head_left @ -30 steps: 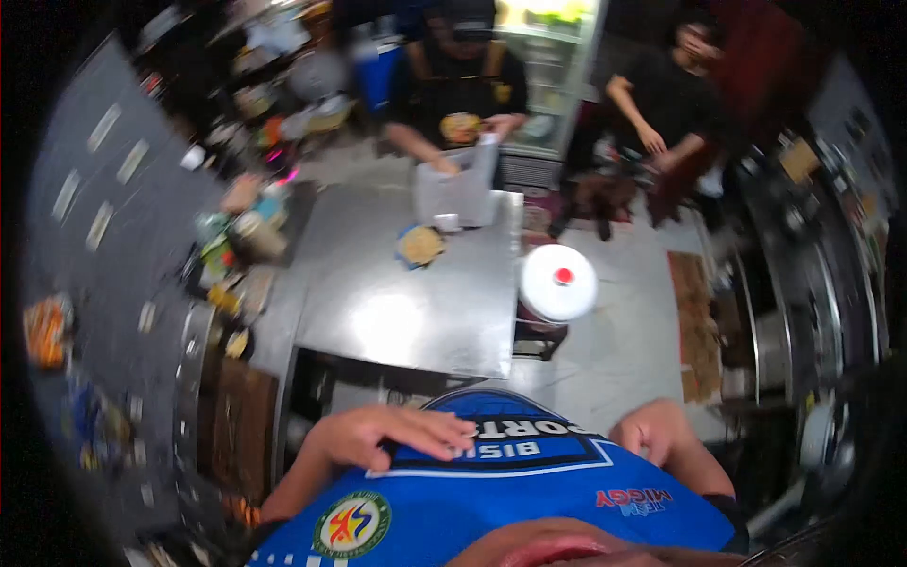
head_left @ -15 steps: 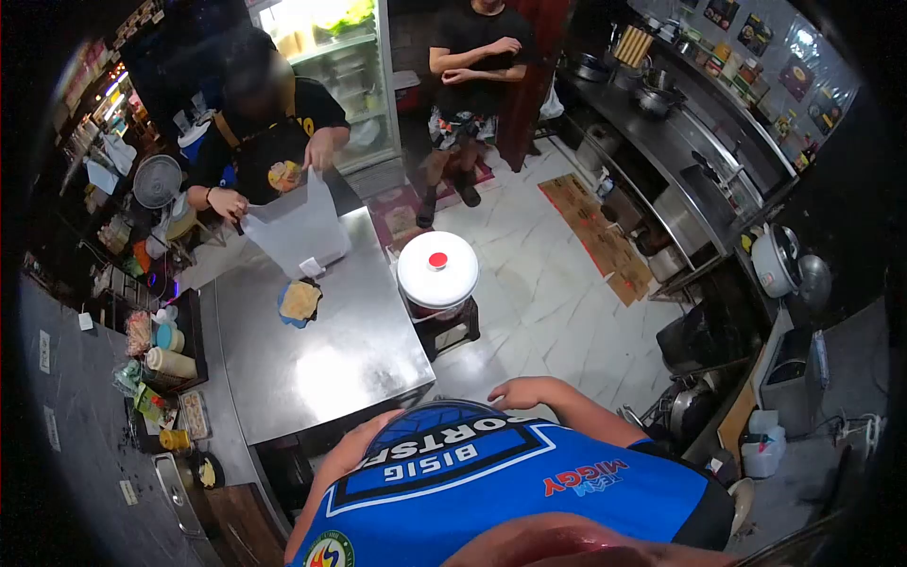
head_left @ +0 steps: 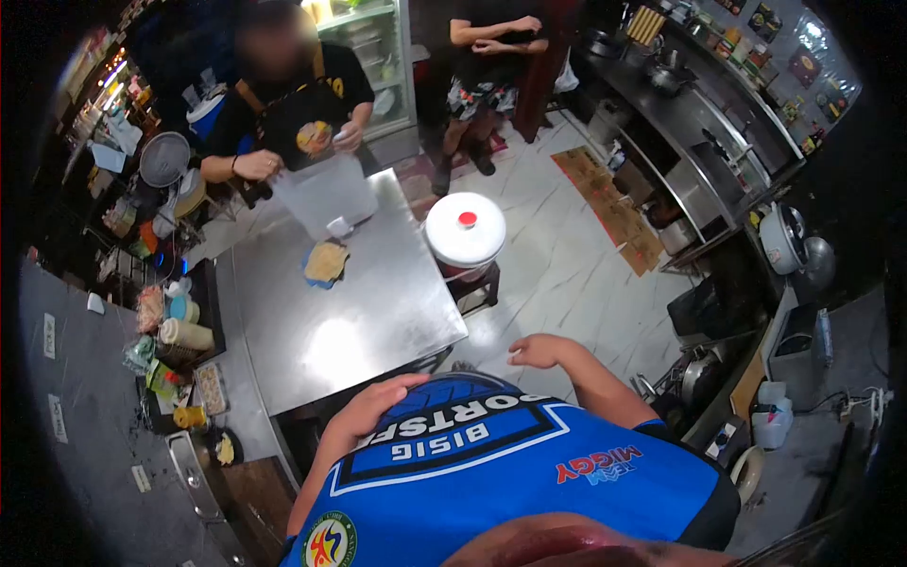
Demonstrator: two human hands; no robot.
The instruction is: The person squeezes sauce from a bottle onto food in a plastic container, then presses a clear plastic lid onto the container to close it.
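Observation:
My left hand [head_left: 389, 392] lies flat against the front of the blue shirt [head_left: 491, 463], fingers extended, holding nothing. To the right, my right hand [head_left: 536, 351] hangs over the floor beside the shirt, fingers loosely bent and apart, with nothing visible in it. Both hands are near the front edge of the metal table [head_left: 378, 321], apart from it. On the table sits a round, flat tan item [head_left: 327, 262] on something blue. A co-worker across the table holds a translucent white bag or container [head_left: 331, 197] by its top edge, with a small white object [head_left: 339, 227] at its base.
A white-lidded bucket [head_left: 466, 230] on a dark stool stands at the table's right side. Bottles and packs [head_left: 186, 335] line the left counter. A second person [head_left: 491, 47] stands at the back with arms crossed. Cardboard [head_left: 605, 203] lies on the floor; right are counters, cookware and a rice cooker [head_left: 782, 236].
The view has swung right, then slightly back. My left hand has come into clearer view on the shirt, and my right hand has extended forward. The co-worker's hands have shifted on the bag or container.

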